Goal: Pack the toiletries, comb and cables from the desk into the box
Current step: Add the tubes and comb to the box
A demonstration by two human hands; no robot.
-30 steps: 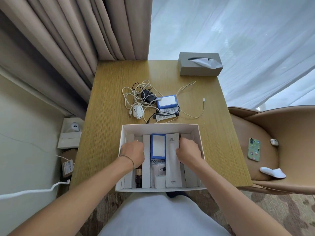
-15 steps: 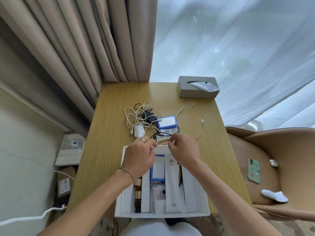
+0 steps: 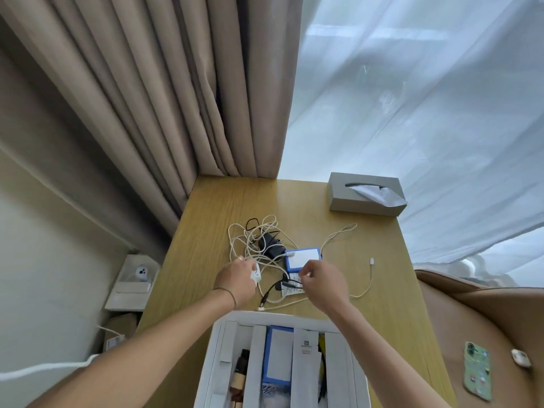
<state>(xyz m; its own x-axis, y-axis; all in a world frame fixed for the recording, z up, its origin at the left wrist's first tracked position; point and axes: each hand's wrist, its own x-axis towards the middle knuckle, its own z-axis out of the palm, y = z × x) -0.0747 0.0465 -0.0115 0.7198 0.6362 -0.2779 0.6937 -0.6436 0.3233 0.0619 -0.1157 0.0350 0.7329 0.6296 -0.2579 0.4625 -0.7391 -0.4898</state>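
**A:** Two hands over the cable pile on my feed. Left hand [image 3: 237, 279] has its fingers curled round a small white plug [image 3: 255, 273], smooth plastic, rounded. Right hand [image 3: 322, 279] pinches a thin black cable [image 3: 272, 288] just above a printed paper slip [image 3: 291, 287].

**B:** What's in the pile?

**A:** Cream-white cables [image 3: 253, 242], thin, looped and tangled. A black adapter [image 3: 272, 245] with prongs sits in the middle of the loops. One white cable [image 3: 366, 282] trails off to the right and ends in a small connector lying flat on the wood. A small blue-edged box [image 3: 303, 258] with a white top touches the tangle, just beyond my right fingers.

**B:** Surface?

**A:** Bench [image 3: 382, 260] is yellowish wood with a straight grain, matte. Grey tissue box [image 3: 366, 194] at the far right corner, white tissue sticking out of the slot.

**B:** And the packing box?

**A:** White cardboard box [image 3: 217, 343], rectangular, open top, at the near edge of the bench, partly cut off by the frame. White card dividers run lengthwise. Inside: a blue-bordered carton [image 3: 278, 357], a long white tube pack [image 3: 306, 357] with small print beside it, a dark brown item [image 3: 240, 369] in the left lane, something yellow at the right that I can't make out.

**B:** Cables in the box?

**A:** None that I can make out. All on the bench, just beyond its far wall.
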